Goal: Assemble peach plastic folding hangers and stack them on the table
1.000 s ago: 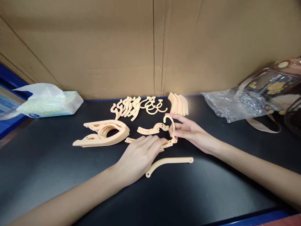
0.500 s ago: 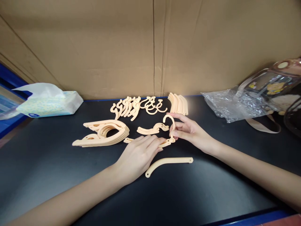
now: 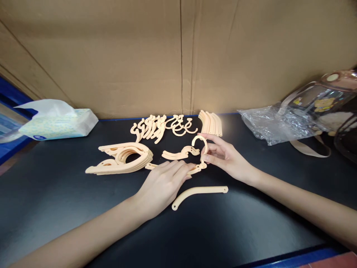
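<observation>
My right hand (image 3: 220, 154) pinches a cream plastic hanger hook (image 3: 205, 143), its curve turned up and to the left. The hook's base meets the end of a hanger arm (image 3: 196, 170) on the table. Over that arm lies my left hand (image 3: 169, 180), fingers together and gripping it; most of the arm is hidden underneath. Just behind is another curved hanger piece (image 3: 178, 153). Nearer to me lies a single bowed hanger arm (image 3: 199, 190) with a hole at each end. To the left is a stack of folded hangers (image 3: 136, 163).
Along the back of the black table (image 3: 217, 230) lie several hanger arms (image 3: 152, 126), loose hooks (image 3: 180, 130) and a row of straight arms (image 3: 211, 123). A tissue pack (image 3: 61, 124) is at left, a clear plastic bag (image 3: 279, 124) and a transparent backpack (image 3: 326, 100) at right. Cardboard (image 3: 125, 56) stands behind.
The hook in my right hand has tilted slightly to the left. Both hands keep nearly the same places, and the whole view has shifted a little.
</observation>
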A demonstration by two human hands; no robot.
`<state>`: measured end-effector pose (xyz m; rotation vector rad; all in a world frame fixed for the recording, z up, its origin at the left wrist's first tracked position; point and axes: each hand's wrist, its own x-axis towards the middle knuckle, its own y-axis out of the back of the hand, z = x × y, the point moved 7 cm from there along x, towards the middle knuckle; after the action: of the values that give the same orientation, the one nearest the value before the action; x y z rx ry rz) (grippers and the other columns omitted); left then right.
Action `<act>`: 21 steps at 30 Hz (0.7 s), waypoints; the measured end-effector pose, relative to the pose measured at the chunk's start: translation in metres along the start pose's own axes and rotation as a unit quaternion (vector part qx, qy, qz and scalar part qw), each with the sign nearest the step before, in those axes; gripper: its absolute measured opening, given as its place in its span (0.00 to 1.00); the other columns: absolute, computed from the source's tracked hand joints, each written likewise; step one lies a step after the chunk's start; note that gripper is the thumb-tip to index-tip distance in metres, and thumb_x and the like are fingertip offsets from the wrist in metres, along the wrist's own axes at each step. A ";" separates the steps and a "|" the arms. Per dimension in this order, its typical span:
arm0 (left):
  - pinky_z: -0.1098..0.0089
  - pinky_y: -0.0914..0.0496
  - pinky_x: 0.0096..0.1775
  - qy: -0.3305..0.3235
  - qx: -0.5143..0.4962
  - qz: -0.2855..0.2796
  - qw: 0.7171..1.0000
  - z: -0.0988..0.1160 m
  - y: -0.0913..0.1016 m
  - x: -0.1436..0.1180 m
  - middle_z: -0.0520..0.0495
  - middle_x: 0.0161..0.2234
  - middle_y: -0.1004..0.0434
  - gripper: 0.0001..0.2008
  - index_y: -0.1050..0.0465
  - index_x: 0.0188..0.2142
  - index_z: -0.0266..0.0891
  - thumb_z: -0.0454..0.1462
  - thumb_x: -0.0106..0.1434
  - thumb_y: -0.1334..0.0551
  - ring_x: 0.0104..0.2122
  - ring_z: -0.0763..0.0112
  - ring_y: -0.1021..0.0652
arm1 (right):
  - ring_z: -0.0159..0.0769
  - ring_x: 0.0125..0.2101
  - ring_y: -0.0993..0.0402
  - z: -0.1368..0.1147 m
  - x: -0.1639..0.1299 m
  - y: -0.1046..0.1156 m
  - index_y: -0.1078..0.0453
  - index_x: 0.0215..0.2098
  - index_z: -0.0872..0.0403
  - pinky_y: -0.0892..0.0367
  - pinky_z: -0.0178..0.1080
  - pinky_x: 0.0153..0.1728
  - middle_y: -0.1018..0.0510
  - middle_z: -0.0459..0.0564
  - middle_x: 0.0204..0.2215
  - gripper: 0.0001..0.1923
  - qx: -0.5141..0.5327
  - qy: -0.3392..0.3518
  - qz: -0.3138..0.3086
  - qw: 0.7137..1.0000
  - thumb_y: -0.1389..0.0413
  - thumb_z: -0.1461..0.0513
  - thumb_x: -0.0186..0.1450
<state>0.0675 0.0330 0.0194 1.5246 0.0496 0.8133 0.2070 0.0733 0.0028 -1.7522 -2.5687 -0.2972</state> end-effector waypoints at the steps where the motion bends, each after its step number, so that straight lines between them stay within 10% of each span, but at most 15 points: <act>1: 0.69 0.31 0.31 0.001 -0.002 -0.002 1.000 0.000 -0.001 0.000 0.48 0.34 0.24 0.09 0.33 0.46 0.35 0.32 0.68 0.47 0.32 0.68 0.24 | 0.29 0.30 0.33 0.000 0.000 0.000 0.45 0.57 0.50 0.34 0.38 0.38 0.32 0.40 0.28 0.26 -0.003 0.001 0.000 1.000 0.43 0.60 0.62; 21: 0.69 0.30 0.31 0.001 0.002 -0.006 1.000 0.000 0.001 0.000 0.48 0.34 0.24 0.10 0.33 0.46 0.35 0.34 0.69 0.48 0.31 0.69 0.23 | 0.32 0.33 0.30 -0.003 -0.003 0.000 0.45 0.57 0.49 0.32 0.42 0.41 0.30 0.42 0.29 0.25 -0.036 0.018 0.012 0.999 0.44 0.59 0.63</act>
<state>0.0671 0.0324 0.0198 1.5250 0.0615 0.8067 0.2074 0.0703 0.0053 -1.7814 -2.5409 -0.4225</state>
